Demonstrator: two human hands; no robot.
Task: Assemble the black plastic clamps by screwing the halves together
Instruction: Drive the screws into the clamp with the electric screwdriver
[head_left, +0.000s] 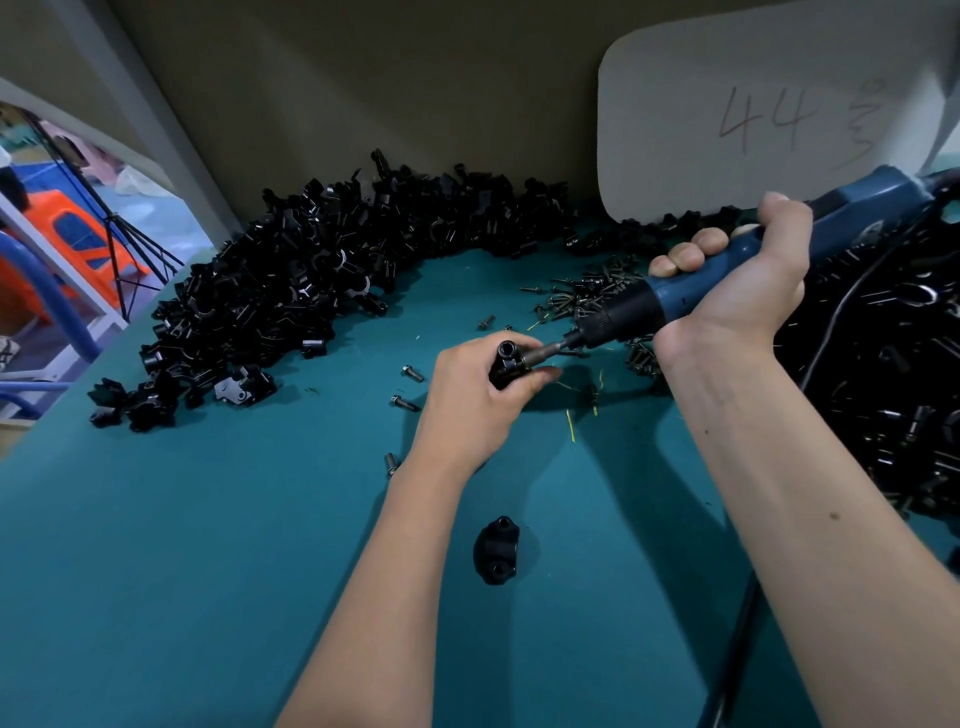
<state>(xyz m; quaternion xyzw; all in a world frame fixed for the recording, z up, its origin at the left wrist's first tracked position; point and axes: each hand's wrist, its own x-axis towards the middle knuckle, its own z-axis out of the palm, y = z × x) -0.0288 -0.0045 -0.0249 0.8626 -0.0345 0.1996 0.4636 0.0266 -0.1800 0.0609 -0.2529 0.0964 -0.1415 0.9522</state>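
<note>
**Ana:** Head view had both hands over the teal table (208, 545), didn't it? What was the left hand (475, 395) doing?

**Ben:** Its fingers were curled round a black clamp (506, 361), holding it just above the cloth. The right hand (737, 280) was wrapped round the blue electric screwdriver (691, 291), and the bit (556, 351) met the clamp's right side.

**Ana:** So neither hand was loose?

**Ben:** No, both were closed on something. The driver slanted up and away from the clamp, toward the white board (753, 119) with "44" written on it.

**Ana:** Where were the other parts, taking that held clamp as the mark?

**Ben:** A single clamp half (497, 551) lay nearer the person, directly below it, well apart. The big pile of black clamp pieces (311, 270) stretched behind and to its left, against the wall. A heap of screws (587, 296) sat just behind it to the right, under the driver. A few loose screws (413, 374) lay just to its left, beside the left wrist.

**Ana:** And farther right?

**Ben:** More dark parts (883, 364), with a black cable (737, 634) running past the right forearm.
</note>
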